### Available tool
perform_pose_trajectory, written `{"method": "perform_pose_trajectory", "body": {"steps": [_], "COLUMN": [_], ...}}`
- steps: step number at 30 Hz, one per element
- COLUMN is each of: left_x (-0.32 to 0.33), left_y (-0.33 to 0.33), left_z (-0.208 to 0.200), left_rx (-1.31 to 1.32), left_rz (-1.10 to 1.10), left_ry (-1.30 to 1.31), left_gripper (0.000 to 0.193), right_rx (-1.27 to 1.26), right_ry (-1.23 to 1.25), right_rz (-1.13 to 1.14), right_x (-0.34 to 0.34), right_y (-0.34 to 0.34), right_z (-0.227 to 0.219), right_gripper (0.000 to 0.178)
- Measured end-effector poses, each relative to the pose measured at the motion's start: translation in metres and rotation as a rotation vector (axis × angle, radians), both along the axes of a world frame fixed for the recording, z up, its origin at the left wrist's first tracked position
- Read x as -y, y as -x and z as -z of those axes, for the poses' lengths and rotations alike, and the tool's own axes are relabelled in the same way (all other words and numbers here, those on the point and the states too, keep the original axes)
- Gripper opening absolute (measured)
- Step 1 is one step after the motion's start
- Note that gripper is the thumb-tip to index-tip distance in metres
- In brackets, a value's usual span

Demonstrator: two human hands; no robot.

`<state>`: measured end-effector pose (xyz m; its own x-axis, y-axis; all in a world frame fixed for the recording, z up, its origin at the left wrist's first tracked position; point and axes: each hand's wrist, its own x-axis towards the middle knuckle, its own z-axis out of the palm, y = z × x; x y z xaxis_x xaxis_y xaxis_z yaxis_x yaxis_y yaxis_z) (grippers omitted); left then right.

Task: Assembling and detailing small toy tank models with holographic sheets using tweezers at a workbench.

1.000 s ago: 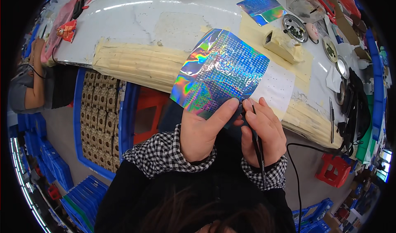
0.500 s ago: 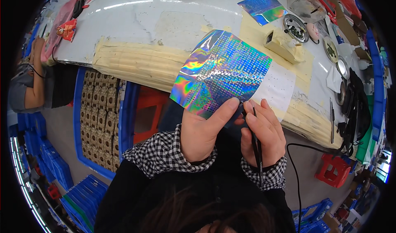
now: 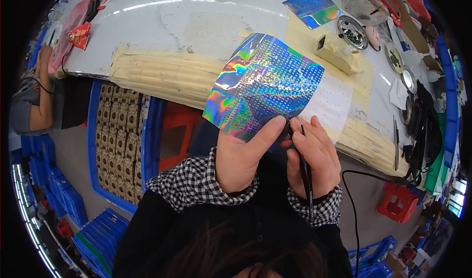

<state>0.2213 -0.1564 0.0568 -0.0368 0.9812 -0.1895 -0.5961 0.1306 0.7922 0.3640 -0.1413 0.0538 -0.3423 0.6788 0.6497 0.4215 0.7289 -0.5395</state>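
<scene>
A glossy white worktop (image 3: 147,29) curves across the scene, its front edge wrapped in wrinkled, cream-coloured tape (image 3: 162,76). Below it, on the grey floor (image 3: 71,167), a blue plastic crate (image 3: 93,147) holds rows of mottled tan pieces (image 3: 118,130) with round holes; a red plastic stool (image 3: 394,203) stands at the right, and a co-worker's bare arm (image 3: 45,101) shows at the far left. The mirror-smooth holographic sheet (image 3: 268,84), rainbow-sheened and dotted with small marks in rows, slants over the taped edge beside a matte white sheet (image 3: 332,103). The left hand's (image 3: 241,162) fingers are clamped on its near edge; the right hand's (image 3: 317,152) are closed around a slender black tool (image 3: 307,179). Beyond lie a blocky cream holder (image 3: 338,57) and a round metal dish (image 3: 352,33) of dark bits.
</scene>
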Motion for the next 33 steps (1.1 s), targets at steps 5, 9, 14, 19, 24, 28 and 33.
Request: {"method": "perform_pose_trajectory", "body": {"steps": [5, 9, 14, 19, 24, 28, 33], "left_x": [0.001, -0.002, -0.004, -0.002, -0.001, -0.002, -0.002], "left_y": [0.0, -0.003, -0.005, -0.001, 0.0, 0.0, 0.0], "left_z": [0.001, -0.006, 0.0, 0.0, 0.002, 0.003, 0.002], "left_rx": [-0.014, 0.083, 0.04, 0.033, 0.009, 0.001, -0.001], "left_rz": [-0.02, -0.076, -0.123, -0.083, -0.057, -0.048, -0.039], "left_ry": [0.003, 0.044, -0.021, -0.01, -0.021, -0.029, -0.018], "left_gripper": [0.034, 0.022, 0.023, 0.023, 0.027, 0.027, 0.026], "right_rx": [0.006, 0.07, 0.18, 0.178, 0.18, 0.182, 0.192], "right_ry": [-0.041, -0.055, -0.106, -0.118, -0.131, -0.14, -0.141], "right_rz": [-0.004, 0.028, 0.049, 0.028, 0.02, 0.021, 0.021], "right_x": [-0.001, -0.001, -0.001, -0.001, -0.001, -0.001, -0.001], "right_y": [0.001, 0.001, -0.001, -0.001, -0.002, -0.003, -0.004], "right_z": [0.002, 0.0, 0.0, 0.006, 0.006, 0.005, 0.005], "right_gripper": [0.028, 0.031, 0.034, 0.036, 0.036, 0.035, 0.034]}}
